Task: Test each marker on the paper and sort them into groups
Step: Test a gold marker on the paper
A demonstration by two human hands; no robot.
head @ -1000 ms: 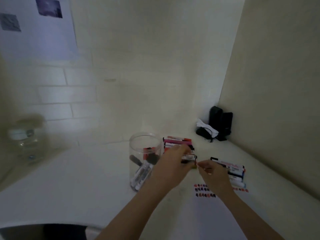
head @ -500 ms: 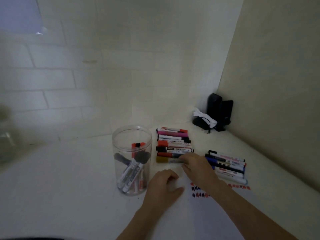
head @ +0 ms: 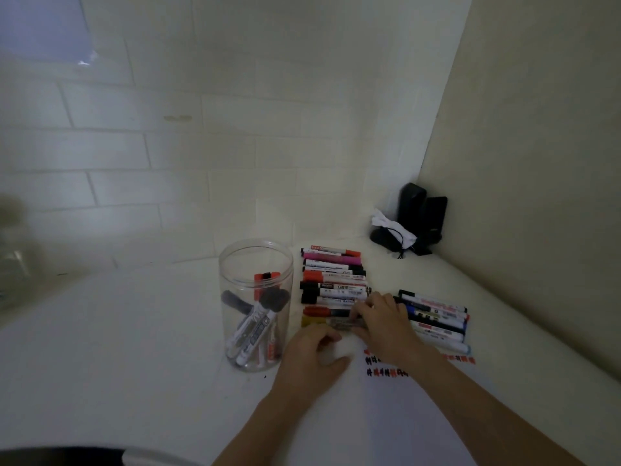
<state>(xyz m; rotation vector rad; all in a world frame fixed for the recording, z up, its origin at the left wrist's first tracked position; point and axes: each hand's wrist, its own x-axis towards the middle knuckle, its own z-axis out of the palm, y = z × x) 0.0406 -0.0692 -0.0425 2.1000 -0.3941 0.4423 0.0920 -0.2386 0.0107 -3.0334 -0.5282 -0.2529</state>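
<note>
Right hand (head: 383, 322) laying yellow-capped marker (head: 331, 322) at near end of row (head: 332, 280), grip pinching barrel, aligning it with sorted group. Left hand (head: 311, 359) lying loosely curled on paper (head: 386, 415), holding nothing, steadying sheet. Second group (head: 435, 319) at 3 o'clock; jar (head: 255, 306) of untested markers at 9 o'clock.

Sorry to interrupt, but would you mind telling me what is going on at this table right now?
A person is sorting markers. The right hand is on a yellow-capped marker at the near end of the middle row of markers, apparently setting it there. The left hand rests on the table beside the clear jar, which holds several more markers. A second group of markers lies to the right, and the paper shows red and black test marks.
</note>
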